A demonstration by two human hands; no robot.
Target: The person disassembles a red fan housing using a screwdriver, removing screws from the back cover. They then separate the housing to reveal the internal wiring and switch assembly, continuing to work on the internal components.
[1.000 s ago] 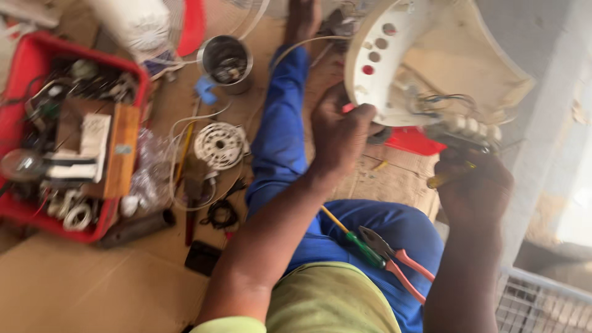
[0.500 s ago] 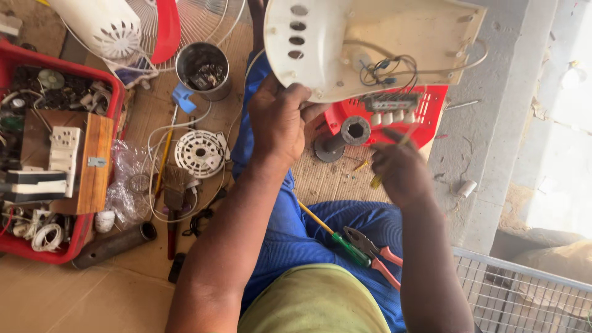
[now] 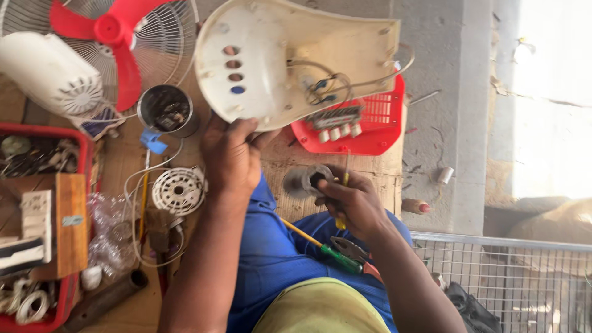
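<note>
My left hand (image 3: 231,157) grips the rim of a cream plastic fan base cover (image 3: 290,58), turned inside up so its holes, wires and a row of white switch buttons (image 3: 338,131) show. My right hand (image 3: 348,200) holds a thin yellow-handled screwdriver (image 3: 343,196), tip pointing up toward the buttons. A grey metal ring part (image 3: 302,180) lies just left of that hand. On my blue trouser leg (image 3: 277,259) rest a green and yellow screwdriver (image 3: 320,245) and pliers (image 3: 354,251).
A red basket (image 3: 376,126) sits under the cover. A red-bladed fan with white motor housing (image 3: 74,68) lies at top left, beside a metal tin (image 3: 165,111). A white motor part (image 3: 179,190), a red crate of parts (image 3: 43,234) and a wire grille (image 3: 512,277) are around.
The view has shifted so the cover sits higher and nearer. My right hand has dropped from the cover's wiring to below the red basket, still with the screwdriver. My left hand keeps its grip.
</note>
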